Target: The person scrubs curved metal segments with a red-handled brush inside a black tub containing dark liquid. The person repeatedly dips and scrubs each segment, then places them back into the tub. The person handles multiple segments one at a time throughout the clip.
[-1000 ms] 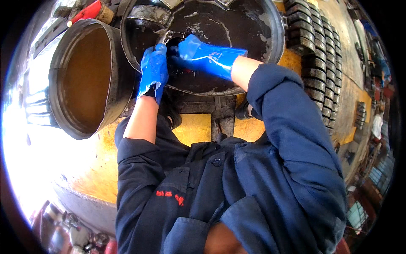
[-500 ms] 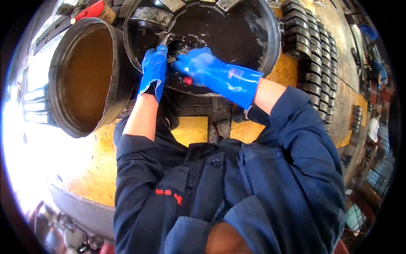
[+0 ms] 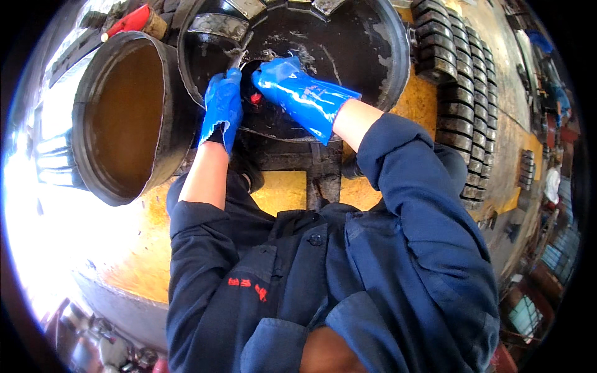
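Note:
Both of my hands wear blue rubber gloves and work over the near side of a wide dark basin (image 3: 401, 68). My left hand (image 3: 222, 102) is closed at the basin's near left, its fingertips on a dark curved metal piece (image 3: 250, 69) that is mostly hidden. Just right of it, my right hand (image 3: 280, 78) is curled round a tool with a red end (image 3: 255, 98); the red end sticks out below the fist, and the tool's working part is covered by the glove. Inside the basin, curved metal blocks (image 3: 217, 26) lie along the far left wall.
A round tub (image 3: 168, 81) of brownish liquid stands at left. Behind it lies a red conical object (image 3: 129, 23). Rows of stacked dark curved metal parts (image 3: 457, 93) stand right of the basin on a yellowish surface. A smaller stack (image 3: 527, 169) sits farther right.
My right hand has moved slightly left and away from me, and the red end has shifted up and left with it. My left hand stays nearly in place.

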Tool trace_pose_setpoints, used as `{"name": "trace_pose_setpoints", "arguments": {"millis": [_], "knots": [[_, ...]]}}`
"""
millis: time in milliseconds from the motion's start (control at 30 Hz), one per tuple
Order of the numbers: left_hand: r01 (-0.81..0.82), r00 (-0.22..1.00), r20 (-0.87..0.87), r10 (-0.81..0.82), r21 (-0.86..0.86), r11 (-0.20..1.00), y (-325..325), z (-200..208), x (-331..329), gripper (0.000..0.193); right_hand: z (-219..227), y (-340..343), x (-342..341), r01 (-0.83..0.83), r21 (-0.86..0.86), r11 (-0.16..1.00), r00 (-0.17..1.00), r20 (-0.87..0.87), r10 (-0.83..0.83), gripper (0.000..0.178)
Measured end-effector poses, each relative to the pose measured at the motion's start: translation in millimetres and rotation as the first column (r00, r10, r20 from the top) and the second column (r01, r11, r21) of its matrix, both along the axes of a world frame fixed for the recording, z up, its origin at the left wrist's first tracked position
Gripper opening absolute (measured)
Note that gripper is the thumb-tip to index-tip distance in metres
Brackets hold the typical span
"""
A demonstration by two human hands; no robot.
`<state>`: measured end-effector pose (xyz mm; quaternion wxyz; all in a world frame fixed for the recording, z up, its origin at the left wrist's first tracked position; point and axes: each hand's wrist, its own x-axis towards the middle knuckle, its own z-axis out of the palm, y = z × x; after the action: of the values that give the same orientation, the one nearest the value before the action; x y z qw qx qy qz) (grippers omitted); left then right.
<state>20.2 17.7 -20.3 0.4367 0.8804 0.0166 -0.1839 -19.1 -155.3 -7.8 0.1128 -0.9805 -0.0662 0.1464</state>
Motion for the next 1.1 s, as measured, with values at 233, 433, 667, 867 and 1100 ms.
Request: {"name": "trace_pose_setpoints", "arguments": {"millis": [233, 433, 667, 867, 1100], "knots": [[-0.002, 0.999, 0.037, 0.004, -0.061, 0.998, -15.5, -3.5, -2.5, 0.051, -11.3, -15.5, 5.3, 0.008, -0.042, 0.999, 0.996, -0.084, -0.011, 0.024], [-0.057, 0.998, 0.024, 0.058, -0.051, 0.997, 4.3, 2.5, -3.7, 0.054, 15.7, -47.7, -4.3, 0.331, 0.656, 0.678, 0.929, -0.353, -0.112, 0.051], [0.153, 0.978, 0.144, -0.151, -0.003, 0.988, 0.3, 0.0, 1.0, 0.059, -73.1, -67.2, -19.8, 0.534, 0.374, -0.758, 0.353, -0.913, -0.202, 0.02], [0.286, 0.902, 0.269, -0.338, 0.214, 0.934, 19.8, 7.1, -3.2, 0.032, -59.1, -14.4, -29.3, 0.38, 0.642, 0.666, 0.801, 0.131, -0.584, 0.04], [0.369, 0.766, 0.432, -0.476, 0.312, 0.876, 10.8, 11.2, -7.4, 0.037, -56.5, -52.7, 11.0, -0.123, 0.485, 0.866, 0.98, 0.195, 0.03, 0.037]]}}
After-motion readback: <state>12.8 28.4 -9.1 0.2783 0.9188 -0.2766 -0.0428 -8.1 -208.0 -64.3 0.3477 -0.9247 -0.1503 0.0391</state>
